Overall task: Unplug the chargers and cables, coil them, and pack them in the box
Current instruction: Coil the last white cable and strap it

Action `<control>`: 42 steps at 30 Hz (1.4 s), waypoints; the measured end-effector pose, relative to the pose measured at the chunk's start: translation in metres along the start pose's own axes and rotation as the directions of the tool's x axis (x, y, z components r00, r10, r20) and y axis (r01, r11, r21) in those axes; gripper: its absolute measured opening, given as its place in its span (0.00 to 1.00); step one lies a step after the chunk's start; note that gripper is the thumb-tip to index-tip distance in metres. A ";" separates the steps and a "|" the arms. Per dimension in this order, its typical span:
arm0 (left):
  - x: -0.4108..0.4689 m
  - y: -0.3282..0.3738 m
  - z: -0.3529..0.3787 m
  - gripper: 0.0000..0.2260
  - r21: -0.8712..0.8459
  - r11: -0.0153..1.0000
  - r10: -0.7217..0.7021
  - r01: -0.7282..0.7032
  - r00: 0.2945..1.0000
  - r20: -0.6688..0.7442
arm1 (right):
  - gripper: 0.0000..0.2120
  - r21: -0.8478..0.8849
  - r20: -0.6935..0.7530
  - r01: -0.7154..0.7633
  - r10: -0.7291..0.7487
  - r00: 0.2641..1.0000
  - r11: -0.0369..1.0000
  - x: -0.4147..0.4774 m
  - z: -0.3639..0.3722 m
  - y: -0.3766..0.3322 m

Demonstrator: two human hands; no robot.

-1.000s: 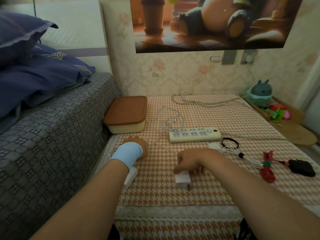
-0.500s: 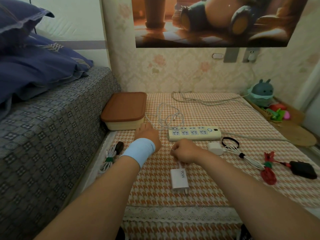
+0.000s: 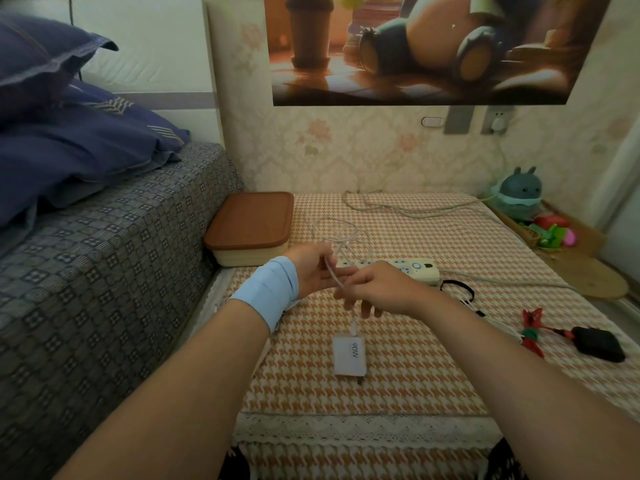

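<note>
A white 90W charger (image 3: 349, 355) lies on the checked tablecloth (image 3: 415, 375) near the front. Its white cable (image 3: 341, 233) runs up from it to both hands and loops on the cloth behind them. My left hand (image 3: 313, 271), with a blue wristband, holds the cable between thumb and fingers. My right hand (image 3: 375, 289) pinches the same cable just beside it. The cream box (image 3: 251, 232) with its brown lid on stands at the left, beside the bed. A white power strip (image 3: 412, 268) lies just behind my hands, partly hidden.
At the right lie a black charger (image 3: 597, 342) with a red cable (image 3: 535, 327), a black loop (image 3: 457, 289) and a white bundled cable. A grey cord crosses the back of the table. A plush toy (image 3: 519, 192) sits at the far right. The bed borders the left.
My left hand came over from the left side of the cloth and took hold of the white cable. Both hands lifted the cable above the charger, which stayed on the cloth.
</note>
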State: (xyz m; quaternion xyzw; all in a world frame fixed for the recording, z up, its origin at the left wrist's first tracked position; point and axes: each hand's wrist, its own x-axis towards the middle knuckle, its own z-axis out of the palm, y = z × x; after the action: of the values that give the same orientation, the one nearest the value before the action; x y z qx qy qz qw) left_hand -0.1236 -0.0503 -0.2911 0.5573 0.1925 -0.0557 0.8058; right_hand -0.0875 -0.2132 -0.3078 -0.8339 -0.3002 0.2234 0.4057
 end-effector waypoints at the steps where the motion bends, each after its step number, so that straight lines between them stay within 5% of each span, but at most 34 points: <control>1: -0.004 0.003 0.001 0.08 0.015 1.000 0.019 -0.019 1.000 -0.017 | 0.09 0.005 -0.059 -0.008 0.008 0.998 1.000 0.000 -0.003 -0.002; 6: -0.022 0.025 -0.009 0.13 0.211 0.977 -0.074 0.039 0.984 0.161 | 0.09 -0.121 -0.462 0.109 -0.153 0.874 0.987 0.000 -0.012 -0.008; 9: -0.036 0.030 -0.014 0.12 0.371 0.929 -0.127 0.009 0.947 0.294 | 0.24 -0.249 -0.316 0.321 -0.389 0.865 0.914 -0.002 -0.015 -0.013; 12: -0.044 0.029 -0.013 0.12 0.362 0.932 -0.113 -0.031 0.922 0.370 | 0.06 -0.266 -0.189 0.403 -0.457 0.869 0.876 -0.003 -0.011 -0.018; 13: -0.044 0.029 -0.014 0.13 0.354 0.934 -0.085 -0.051 0.930 0.358 | 0.02 -0.273 -0.198 0.392 -0.450 0.871 0.879 -0.004 -0.010 -0.020; 18: -0.035 0.027 -0.029 0.16 0.123 0.979 0.142 -0.161 0.978 0.150 | 0.23 -0.302 -0.120 0.122 -0.165 0.979 0.945 -0.006 -0.024 -0.012; 21: -0.028 0.023 -0.035 0.16 -0.100 0.986 0.143 -0.135 0.986 0.081 | 0.25 -0.178 -0.053 0.051 -0.061 0.997 0.983 -0.011 -0.031 -0.012; 24: -0.023 0.020 -0.037 0.16 -0.409 0.912 0.082 -0.024 0.989 0.125 | 0.19 -0.044 0.040 0.056 -0.054 0.998 0.997 -0.017 -0.036 -0.020; 27: -0.020 0.020 -0.039 0.17 -0.546 0.836 0.048 0.055 0.984 0.174 | 0.15 0.032 0.195 -0.022 0.015 0.981 0.999 -0.023 -0.041 -0.022; 30: -0.017 0.015 -0.036 0.17 -0.622 0.782 0.050 0.041 0.991 0.127 | 0.14 -0.034 0.191 -0.066 0.071 0.979 0.997 -0.027 -0.042 -0.021; 34: -0.021 0.013 -0.019 0.16 -0.770 0.632 0.064 0.090 0.984 0.168 | 0.16 0.134 0.132 -0.097 0.079 0.988 0.986 -0.026 -0.053 -0.019; 37: -0.028 0.013 -0.003 0.15 -0.754 0.651 0.047 0.087 0.987 0.155 | 0.17 0.104 0.019 -0.097 0.095 0.995 0.990 -0.023 -0.061 -0.013; 42: -0.019 0.007 -0.004 0.15 -0.419 0.908 -0.041 0.012 0.997 -0.059 | 0.10 -0.025 -0.050 -0.095 0.094 0.994 0.995 -0.021 -0.055 0.001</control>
State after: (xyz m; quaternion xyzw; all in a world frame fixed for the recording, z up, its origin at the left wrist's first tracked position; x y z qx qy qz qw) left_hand -0.1401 -0.0460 -0.2788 0.3708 0.2343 -0.0056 0.8987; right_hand -0.0681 -0.2575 -0.2747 -0.8578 -0.2533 0.2177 0.3906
